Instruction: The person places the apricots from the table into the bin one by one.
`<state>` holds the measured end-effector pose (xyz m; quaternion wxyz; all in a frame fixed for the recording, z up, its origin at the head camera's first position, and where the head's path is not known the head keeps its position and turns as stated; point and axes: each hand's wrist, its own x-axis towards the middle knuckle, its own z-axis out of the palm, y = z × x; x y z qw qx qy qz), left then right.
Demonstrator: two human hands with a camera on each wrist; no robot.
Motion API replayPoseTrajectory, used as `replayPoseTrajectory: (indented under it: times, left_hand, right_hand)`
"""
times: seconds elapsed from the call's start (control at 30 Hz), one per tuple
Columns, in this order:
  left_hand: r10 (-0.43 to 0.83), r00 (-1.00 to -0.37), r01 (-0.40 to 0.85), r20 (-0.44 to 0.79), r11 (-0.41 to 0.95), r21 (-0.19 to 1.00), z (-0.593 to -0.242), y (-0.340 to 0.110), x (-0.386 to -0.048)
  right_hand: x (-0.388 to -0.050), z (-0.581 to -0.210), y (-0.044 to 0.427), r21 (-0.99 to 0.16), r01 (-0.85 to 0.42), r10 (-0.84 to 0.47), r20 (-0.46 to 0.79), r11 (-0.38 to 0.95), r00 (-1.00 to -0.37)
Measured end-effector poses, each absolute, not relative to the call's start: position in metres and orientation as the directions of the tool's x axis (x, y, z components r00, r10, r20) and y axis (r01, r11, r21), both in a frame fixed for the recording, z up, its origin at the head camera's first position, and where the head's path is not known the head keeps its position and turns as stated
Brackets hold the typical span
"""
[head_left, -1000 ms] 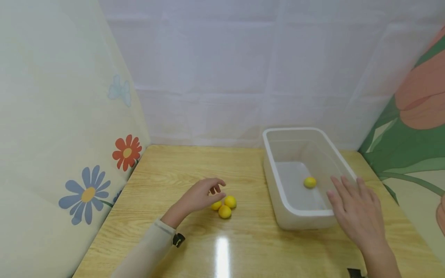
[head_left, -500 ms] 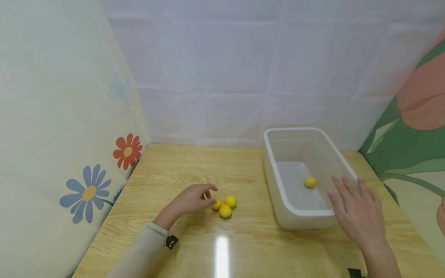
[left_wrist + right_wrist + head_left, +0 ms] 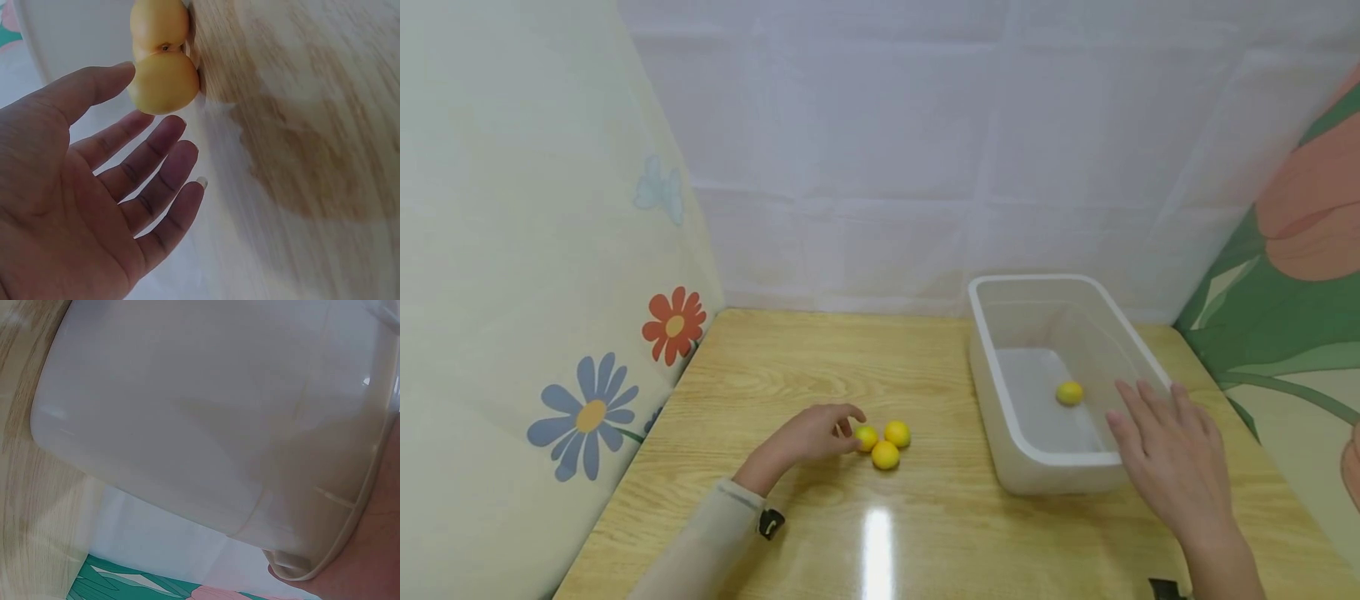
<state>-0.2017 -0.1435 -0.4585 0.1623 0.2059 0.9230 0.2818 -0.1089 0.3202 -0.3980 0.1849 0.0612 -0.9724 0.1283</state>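
Where the pale sleeve [image 3: 700,542] enters at the lower left of the frame, 1 black wrist device [image 3: 771,523] sits by its cuff. Lower right: 1 right hand [image 3: 1176,467], back upward, fingers straight and slightly spread, laid at the near right corner of a whitish bin [image 3: 1052,477], nothing gripped. Left of lower centre: 1 left hand [image 3: 811,433], thumb and fingers apart, loosely bent, nothing pinched.

Fruits, yellow, 4 in all; 3 form a close cluster on the wood-grain table [image 3: 775,358], at lower centre.
- Front fruit [image 3: 885,456]: lowest of the cluster, to the right of the left thumb and clear of it.
- Left fruit [image 3: 867,438]: nearest the left hand, at the mouth of the gap between thumb and fingertips. In the left wrist view the thumb tip meets the edge of 1 fruit and fingertips lie just below it; whether they touch cannot be told.
- Right fruit [image 3: 897,434]: farthest of the 3 from the left fingertips.
- Bin fruit [image 3: 1070,393]: on the bin's floor, right of centre, to the left of the right fingertips and apart from them.

Backing: creased white cloth [image 3: 850,167] across the top. Upper left to mid-left: cream panel [image 3: 512,208] with 1 red flower [image 3: 674,326].
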Motion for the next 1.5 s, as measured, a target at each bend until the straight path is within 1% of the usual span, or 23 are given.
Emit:
replayPoseTrajectory:
  times: [0.57,1.1,1.5]
  left_hand:
    - [0.444,-0.87,0.257,-0.214,0.779,0.572,-0.462,-0.138,-0.203]
    - [0.382,-0.918,0.241,-0.103,0.746,0.621,-0.447,-0.138,-0.212]
    - [0.384,-0.923,0.276,-0.018,0.695,0.663,-0.431,-0.125,-0.218]
  right_hand:
    - [-0.111,-0.396,0.319,-0.229,-0.171,-0.077,0.372,0.958,-0.925]
    - [-0.111,-0.395,0.319,-0.228,-0.162,-0.071,0.363,0.96,-0.929]
    - [-0.109,-0.397,0.319,-0.23,-0.16,-0.069,0.359,0.96,-0.931]
